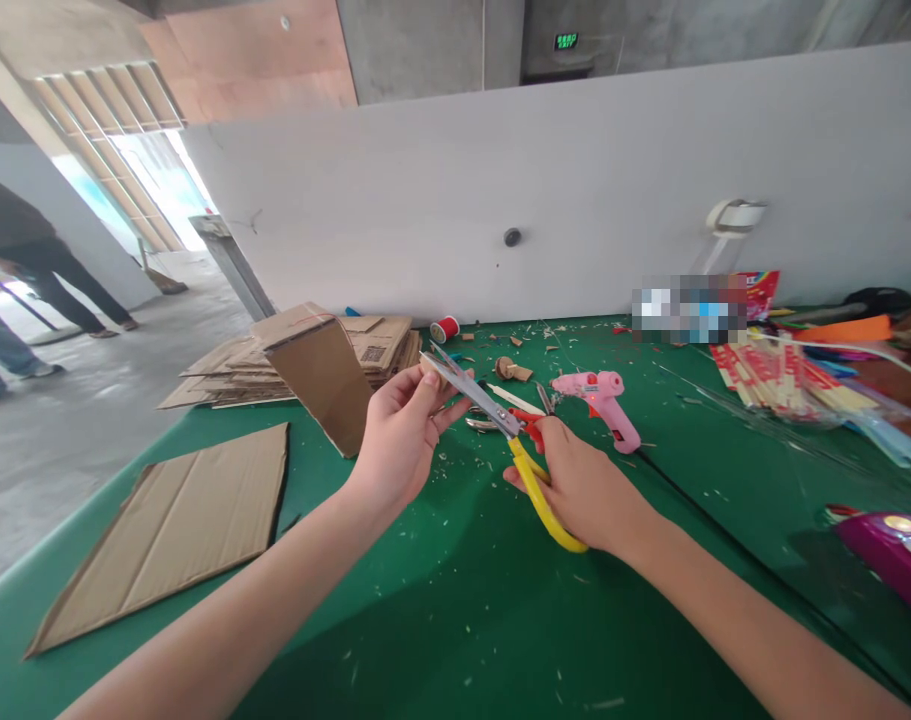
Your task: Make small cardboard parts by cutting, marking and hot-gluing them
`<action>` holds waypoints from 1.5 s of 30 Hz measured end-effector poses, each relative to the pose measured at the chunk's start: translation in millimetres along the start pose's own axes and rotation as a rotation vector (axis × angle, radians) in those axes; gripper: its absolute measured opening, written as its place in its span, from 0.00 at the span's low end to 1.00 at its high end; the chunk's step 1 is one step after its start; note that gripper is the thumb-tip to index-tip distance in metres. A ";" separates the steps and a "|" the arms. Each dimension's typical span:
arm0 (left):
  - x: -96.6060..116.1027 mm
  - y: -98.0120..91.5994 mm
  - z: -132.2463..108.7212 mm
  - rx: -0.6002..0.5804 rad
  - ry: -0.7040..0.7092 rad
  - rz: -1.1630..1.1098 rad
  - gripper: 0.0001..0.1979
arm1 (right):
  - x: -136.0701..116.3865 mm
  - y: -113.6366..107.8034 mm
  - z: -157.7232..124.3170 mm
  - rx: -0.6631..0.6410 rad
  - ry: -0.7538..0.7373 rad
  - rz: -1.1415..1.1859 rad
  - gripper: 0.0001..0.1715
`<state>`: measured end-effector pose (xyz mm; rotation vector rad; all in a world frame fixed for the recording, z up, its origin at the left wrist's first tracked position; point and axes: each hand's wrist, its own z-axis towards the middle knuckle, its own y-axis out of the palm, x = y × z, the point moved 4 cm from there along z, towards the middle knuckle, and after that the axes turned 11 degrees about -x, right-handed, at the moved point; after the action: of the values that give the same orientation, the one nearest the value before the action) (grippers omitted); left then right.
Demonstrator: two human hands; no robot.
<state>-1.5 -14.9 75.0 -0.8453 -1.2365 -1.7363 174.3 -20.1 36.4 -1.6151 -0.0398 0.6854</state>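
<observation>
My right hand grips yellow-handled scissors with their blades parted and pointing up and left. My left hand pinches a small cardboard piece at the blade tips. Both hands hover over the green table. A larger brown cardboard piece stands tilted just left of my left hand.
A flat cardboard sheet lies at the near left; a stack of cardboard sits behind it. A pink glue gun, red thread spool, packs of sticks and a purple object lie to the right. People stand far left.
</observation>
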 end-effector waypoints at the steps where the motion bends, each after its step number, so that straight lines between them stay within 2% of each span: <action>1: 0.2 -0.1 0.2 -0.004 0.004 0.003 0.06 | 0.6 -0.4 -0.3 -0.002 0.006 0.005 0.21; 11: 6.5 2.6 -1.7 -0.030 0.055 0.054 0.10 | -1.3 -2.6 -4.3 -0.045 -0.027 -0.078 0.21; 20: 6.1 1.2 -2.9 -0.025 0.063 0.073 0.09 | -1.7 -3.5 -3.2 0.008 -0.042 -0.242 0.23; 28: 5.6 -0.6 -3.6 0.019 0.066 0.092 0.11 | 0.7 -1.1 -6.1 -0.040 -0.044 -0.172 0.26; 38: 4.9 -0.3 -3.5 0.025 0.063 0.101 0.10 | -3.4 -1.2 -4.8 -0.008 -0.034 -0.260 0.21; 45: 2.5 -3.3 -3.5 0.032 0.048 0.072 0.10 | -3.2 -1.9 -5.2 0.018 -0.048 -0.351 0.28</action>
<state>-5.7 -18.3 74.7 -0.8150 -1.1852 -1.6658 174.7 -25.7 39.4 -1.5242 -0.3432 0.4498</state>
